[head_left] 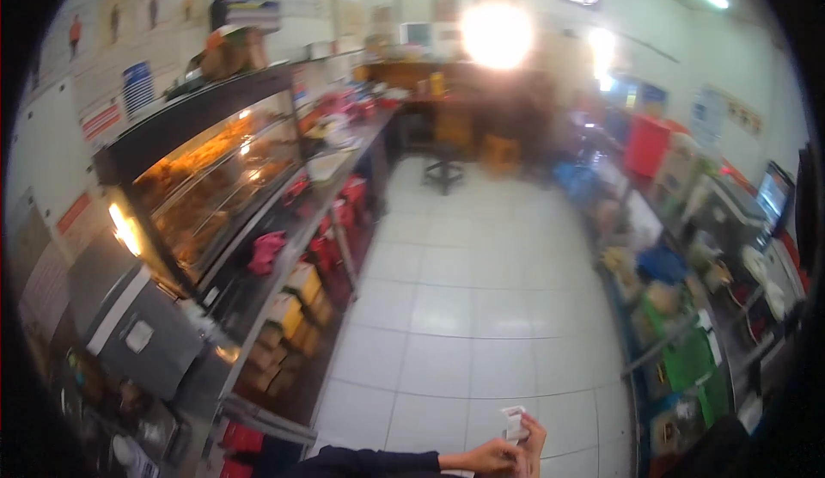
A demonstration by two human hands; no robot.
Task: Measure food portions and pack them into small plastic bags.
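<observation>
Both my hands are close together at the bottom of the view, over the white tiled floor (445, 323). From a dark sleeve on the left, my left hand (499, 457) reaches across, fingers bent, touching my right hand. A small crumpled piece of white paper (514, 421) stands up between the fingers of my right hand (534, 436). Whether my left fingers also grip something is hidden. The lower parts of both hands are cut off by the frame edge.
A lit glass food warmer (219, 175) stands on the left metal counter (277, 291), above stacked boxes (290, 317). A black stool (443, 172) and a yellow stool (501, 153) stand farther back. Along the right are crowded shelves, a green crate (686, 355) and a screen (773, 194).
</observation>
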